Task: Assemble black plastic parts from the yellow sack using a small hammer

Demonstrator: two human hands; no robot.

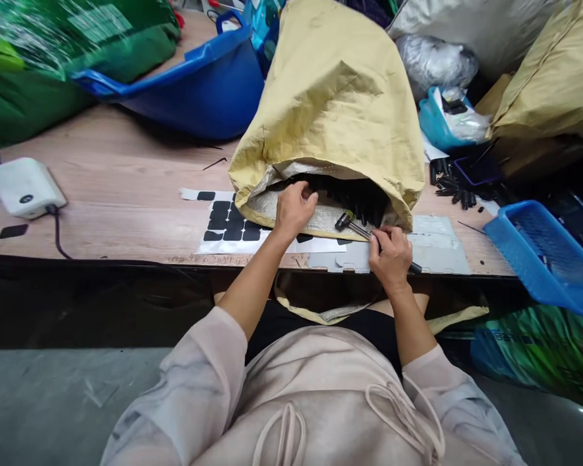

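Note:
A yellow woven sack [340, 123] lies on the bench with its mouth facing me. Inside the opening are many black tube-like parts [364, 202]. My left hand [294, 210] is at the left of the mouth, fingers bent and drawn together near the dark parts; whatever it pinches is too small or hidden. My right hand [390, 254] is closed around a small hammer [357, 228] at the sack's lower right edge. The hammer's dark head points left onto the pale lining, and its black handle end sticks out past my palm.
Black stickers on a white sheet [233, 222] lie left of the sack. A blue basin [194, 87] and a white box with a cord [26, 188] stand further left. Right are loose black parts [454, 188], a grey board [437, 243] and a blue basket [548, 259] overhanging the edge.

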